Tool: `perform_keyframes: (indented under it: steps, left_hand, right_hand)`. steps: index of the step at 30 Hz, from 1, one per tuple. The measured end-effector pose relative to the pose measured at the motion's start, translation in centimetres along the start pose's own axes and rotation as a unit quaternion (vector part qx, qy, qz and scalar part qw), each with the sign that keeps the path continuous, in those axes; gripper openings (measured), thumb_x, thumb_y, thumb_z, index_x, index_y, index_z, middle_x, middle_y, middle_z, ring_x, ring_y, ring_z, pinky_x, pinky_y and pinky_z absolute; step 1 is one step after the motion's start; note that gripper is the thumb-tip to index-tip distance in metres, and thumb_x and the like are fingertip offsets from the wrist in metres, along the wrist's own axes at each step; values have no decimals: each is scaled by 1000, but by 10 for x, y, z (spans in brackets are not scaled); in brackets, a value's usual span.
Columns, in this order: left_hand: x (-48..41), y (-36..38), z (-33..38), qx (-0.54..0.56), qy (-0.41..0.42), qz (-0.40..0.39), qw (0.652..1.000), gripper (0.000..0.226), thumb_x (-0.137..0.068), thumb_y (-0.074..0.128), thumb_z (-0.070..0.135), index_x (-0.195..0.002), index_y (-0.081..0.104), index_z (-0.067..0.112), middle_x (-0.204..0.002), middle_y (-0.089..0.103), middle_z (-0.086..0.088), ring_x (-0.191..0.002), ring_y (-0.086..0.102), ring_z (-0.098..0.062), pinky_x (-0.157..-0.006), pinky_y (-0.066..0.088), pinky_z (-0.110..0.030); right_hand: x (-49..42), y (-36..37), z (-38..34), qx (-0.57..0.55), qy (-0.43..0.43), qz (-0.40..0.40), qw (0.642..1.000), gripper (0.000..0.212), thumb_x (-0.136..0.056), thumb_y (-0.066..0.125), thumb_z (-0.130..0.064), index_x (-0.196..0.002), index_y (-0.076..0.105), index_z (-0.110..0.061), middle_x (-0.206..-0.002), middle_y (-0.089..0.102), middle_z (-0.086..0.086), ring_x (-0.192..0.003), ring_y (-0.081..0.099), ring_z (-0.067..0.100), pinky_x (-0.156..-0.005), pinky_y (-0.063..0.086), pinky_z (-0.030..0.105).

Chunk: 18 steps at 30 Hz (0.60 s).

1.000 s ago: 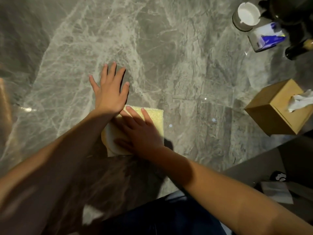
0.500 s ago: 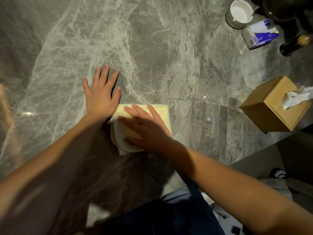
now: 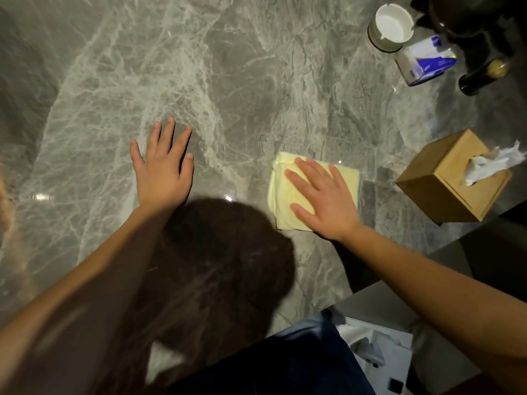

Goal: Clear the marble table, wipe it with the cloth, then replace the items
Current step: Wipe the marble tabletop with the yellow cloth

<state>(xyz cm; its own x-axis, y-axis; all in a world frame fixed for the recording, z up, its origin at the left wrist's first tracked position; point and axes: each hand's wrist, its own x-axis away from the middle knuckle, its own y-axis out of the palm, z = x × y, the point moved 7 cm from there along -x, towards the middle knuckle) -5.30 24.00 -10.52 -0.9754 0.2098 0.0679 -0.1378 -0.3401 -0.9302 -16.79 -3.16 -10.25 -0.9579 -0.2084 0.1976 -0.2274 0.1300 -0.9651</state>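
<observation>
**Inspector:** Starting with the marble table (image 3: 256, 81): it filled most of the view, its centre bare, while items sat crowded at its far right. You had your left hand (image 3: 164, 172) flat on the stone, fingers spread wide, holding nothing.

**Operator:** And the right?

**Inspector:** Your right hand (image 3: 322, 198) lay open, palm down, pressing the folded yellow cloth (image 3: 288, 192) onto the surface near the table's right edge. The tissue box (image 3: 447, 183) stood near the cloth, close to that edge.

**Operator:** What concerned you?

**Inspector:** In my judgement, a stroke carried further right could have struck the tissue box and pushed it off the edge. Beyond it, the dark bottle (image 3: 482, 75), blue-and-white packet (image 3: 425, 59) and white ashtray (image 3: 390, 27) sat close together; reaching among them with the cloth risked toppling the bottle. Those items had not been cleared, so the stone beneath them would have gone unwiped.
</observation>
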Motion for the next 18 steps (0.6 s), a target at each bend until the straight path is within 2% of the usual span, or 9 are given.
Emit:
perform_keyframes:
  steps: [6,14,18]
  left_hand:
    - [-2,0,-2,14,-12,8,1000,48,-96,39,29,-144,33,28,-158,21,1,-147,10,-16,-115,0,-53]
    - [-12,-1,6,43,-41,30,998,44,-86,53,17,-130,48,20,-151,34,-4,-143,22,-25,-112,6,-60]
    - [-31,-6,35,75,12,58,995,40,-81,54,14,-121,55,18,-145,43,-4,-140,31,-23,-112,10,-60]
  right_hand:
    - [48,-1,37,-9,142,31,989,63,-93,30,-54,-149,30,-28,-159,23,2,-147,18,22,-115,13,53]
    - [39,2,42,10,153,33,988,62,-91,32,-54,-147,33,-28,-158,27,3,-145,22,24,-112,17,56]
    - [14,-5,55,13,152,37,988,62,-91,32,-55,-148,32,-29,-158,27,2,-145,21,22,-112,17,56]
